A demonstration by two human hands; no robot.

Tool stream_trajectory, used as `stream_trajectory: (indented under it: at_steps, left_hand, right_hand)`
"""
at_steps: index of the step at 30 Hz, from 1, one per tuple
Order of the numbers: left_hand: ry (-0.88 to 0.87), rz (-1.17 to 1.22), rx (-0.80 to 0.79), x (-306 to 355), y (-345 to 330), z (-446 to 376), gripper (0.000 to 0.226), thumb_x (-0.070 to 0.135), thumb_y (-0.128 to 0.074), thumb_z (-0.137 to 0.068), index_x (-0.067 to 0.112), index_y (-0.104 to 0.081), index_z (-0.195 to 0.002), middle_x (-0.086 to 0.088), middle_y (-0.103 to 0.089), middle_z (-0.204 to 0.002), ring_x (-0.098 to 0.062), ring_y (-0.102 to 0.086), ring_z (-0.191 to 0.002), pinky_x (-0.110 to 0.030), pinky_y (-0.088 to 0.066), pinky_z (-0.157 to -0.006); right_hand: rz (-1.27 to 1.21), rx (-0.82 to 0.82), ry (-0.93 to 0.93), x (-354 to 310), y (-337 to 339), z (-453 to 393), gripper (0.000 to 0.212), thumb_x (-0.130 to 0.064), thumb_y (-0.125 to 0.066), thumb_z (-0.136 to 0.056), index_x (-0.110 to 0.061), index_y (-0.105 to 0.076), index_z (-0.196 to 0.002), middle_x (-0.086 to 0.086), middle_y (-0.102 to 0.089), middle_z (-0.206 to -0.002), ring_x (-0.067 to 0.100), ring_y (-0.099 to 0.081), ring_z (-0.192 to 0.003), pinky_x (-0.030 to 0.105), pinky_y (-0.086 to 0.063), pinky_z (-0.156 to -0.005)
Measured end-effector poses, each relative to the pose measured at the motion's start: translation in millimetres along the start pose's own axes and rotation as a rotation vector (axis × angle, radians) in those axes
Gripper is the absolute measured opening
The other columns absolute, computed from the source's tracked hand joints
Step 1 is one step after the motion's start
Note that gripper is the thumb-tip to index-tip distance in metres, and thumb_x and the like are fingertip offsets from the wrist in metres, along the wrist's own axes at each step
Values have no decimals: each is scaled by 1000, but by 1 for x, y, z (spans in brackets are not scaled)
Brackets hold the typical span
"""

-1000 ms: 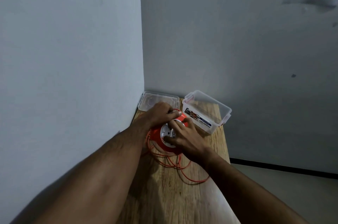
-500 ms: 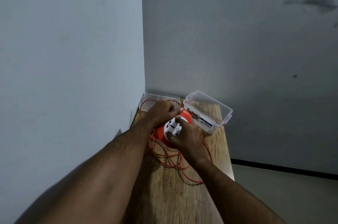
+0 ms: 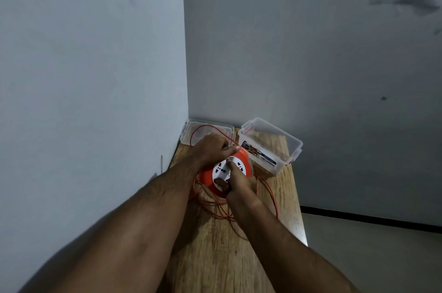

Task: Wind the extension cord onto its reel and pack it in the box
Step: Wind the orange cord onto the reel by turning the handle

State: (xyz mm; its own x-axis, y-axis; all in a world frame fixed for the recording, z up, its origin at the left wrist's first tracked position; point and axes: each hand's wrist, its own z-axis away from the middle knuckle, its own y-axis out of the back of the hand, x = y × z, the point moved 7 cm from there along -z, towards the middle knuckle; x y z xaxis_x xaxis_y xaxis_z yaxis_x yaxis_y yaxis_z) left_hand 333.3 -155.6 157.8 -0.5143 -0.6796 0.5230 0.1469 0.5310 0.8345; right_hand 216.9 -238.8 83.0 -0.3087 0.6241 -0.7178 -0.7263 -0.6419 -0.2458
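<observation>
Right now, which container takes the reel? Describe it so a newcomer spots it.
On the wooden table in the wall corner, look at its far right end. The clear plastic box stands there, deep, open and labelled on its side, unlike the shallow clear lid lying flat to its left.

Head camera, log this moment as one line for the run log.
winding | left hand pinches cord | right hand holds reel | box open

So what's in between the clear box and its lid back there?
In the head view, only bare wooden table shows in the narrow gap between the clear box and the lid. An orange cord loops over the lid.
</observation>
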Motion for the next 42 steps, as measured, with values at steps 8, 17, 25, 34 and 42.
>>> stream_trajectory:
  at_steps: [8, 17, 25, 34, 42]
  left_hand:
    - [53, 85, -28, -13, 3, 3, 55, 50, -57, -98, 6, -63, -65, -4, -60, -58, -13, -53, -52, -28, -43, -57]
    - [37, 74, -62, -7, 2, 2, 49, 48, -58, -98, 20, -59, -58, 6, -55, -54, -8, -53, -51, -23, -36, -57]
    - [24, 60, 5, -9, 6, -1, 61, 53, -59, -95, 3, -57, -61, -14, -57, -61, -21, -51, -55, -35, -40, -57]
    - [21, 44, 43, -2, 6, -5, 61, 54, -61, -93, 4, -53, -58, -3, -49, -51, -11, -44, -46, -29, -32, -51]
    - [-5, -12, 45, 3, 3, -2, 55, 50, -62, -94, 12, -51, -55, 0, -49, -52, -9, -46, -48, -25, -29, -50]
  right_hand:
    - [1267, -432, 1625, -47, -19, 63, 15, -23, -63, -89, -18, -64, -104, 2, -64, -112, 18, -61, -108, 42, -52, -96]
    - [1908, -519, 1897, -30, -20, 54, 60, -38, -82, -80, -30, -60, -135, 13, -43, -146, 32, -35, -139, 62, -34, -112]
    - [1741, -362, 1703, -44, -26, 40, 75, -44, -85, -68, -28, -58, -136, 13, -54, -130, 33, -58, -116, 53, -49, -97]
    - [1011, -94, 1070, -51, -12, 24, 45, -52, -76, -72, -31, -61, -109, -14, -66, -96, 6, -66, -85, 30, -59, -74]
    - [276, 25, 207, -10, 4, -6, 65, -44, -90, -70, -6, -57, -111, 10, -69, -111, 29, -72, -96, 44, -64, -71]
